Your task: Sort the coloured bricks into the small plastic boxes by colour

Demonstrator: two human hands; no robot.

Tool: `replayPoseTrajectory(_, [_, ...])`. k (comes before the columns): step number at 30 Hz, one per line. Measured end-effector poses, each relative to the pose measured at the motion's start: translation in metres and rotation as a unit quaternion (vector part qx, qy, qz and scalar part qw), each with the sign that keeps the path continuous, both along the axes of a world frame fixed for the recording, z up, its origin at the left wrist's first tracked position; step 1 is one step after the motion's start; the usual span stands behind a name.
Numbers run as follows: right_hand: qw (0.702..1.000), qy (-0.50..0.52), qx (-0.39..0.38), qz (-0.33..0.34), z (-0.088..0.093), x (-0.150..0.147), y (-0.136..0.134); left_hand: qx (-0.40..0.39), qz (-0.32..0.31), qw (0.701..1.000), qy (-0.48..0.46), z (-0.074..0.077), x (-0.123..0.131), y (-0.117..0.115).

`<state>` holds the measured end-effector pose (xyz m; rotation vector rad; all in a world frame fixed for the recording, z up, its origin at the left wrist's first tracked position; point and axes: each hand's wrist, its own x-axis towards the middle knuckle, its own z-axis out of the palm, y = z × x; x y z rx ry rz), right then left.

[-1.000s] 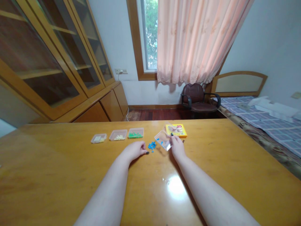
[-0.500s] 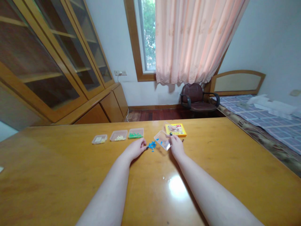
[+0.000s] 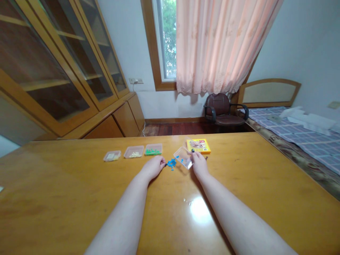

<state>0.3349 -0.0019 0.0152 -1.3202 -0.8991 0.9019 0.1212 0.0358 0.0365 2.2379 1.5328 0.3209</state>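
Observation:
My right hand grips a clear plastic box by its right side and holds it tilted above the table. A few blue pieces lie inside it. To its left, a small heap of blue pieces is spread on the wood. At the left edge of this heap is my left hand, its fingers pressed together; whatever may be between the fingertips is too small to make out.
Left of the heap stand a box of green pieces, a box of cream pieces and a smaller box with pale pieces. Behind my right hand lies a yellow box. The wooden table ends before a chair.
Both hands stay almost where they were. My left fingers have closed a little more at the heap's left edge, and the clear box is held at about the same tilt.

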Motion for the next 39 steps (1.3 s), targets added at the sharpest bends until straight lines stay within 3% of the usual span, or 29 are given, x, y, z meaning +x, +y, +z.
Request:
replayPoseTrajectory(6, [0.999,-0.029,0.017,0.032,-0.002,-0.001,0.0,0.149,0.035,0.979,-0.136,0.013,0.007,-0.006])
replayPoseTrajectory(8, [0.997,-0.05,0.019,0.06,-0.003,-0.002,-0.001,0.17,0.021,0.974,-0.15,0.014,0.013,-0.011])
replayPoseTrajectory(11, [0.996,-0.044,0.02,0.074,-0.003,-0.003,-0.002,0.169,-0.038,0.976,-0.13,0.012,0.019,-0.015])
replayPoseTrajectory(17, [1.0,0.009,-0.014,-0.013,0.004,-0.001,-0.003,0.134,-0.077,0.984,-0.09,0.007,0.011,-0.009])
replayPoseTrajectory(23, [1.0,0.001,0.0,-0.007,0.008,-0.002,-0.005,0.078,-0.14,0.986,-0.037,-0.001,0.016,-0.011])
replayPoseTrajectory(34, [1.0,-0.016,0.001,-0.004,0.003,-0.001,-0.003,0.078,-0.115,0.99,-0.033,-0.006,0.022,-0.009])
replayPoseTrajectory(39, [1.0,-0.018,0.01,0.015,0.0,0.0,-0.002,0.199,-0.012,0.972,-0.124,0.001,0.018,-0.005])
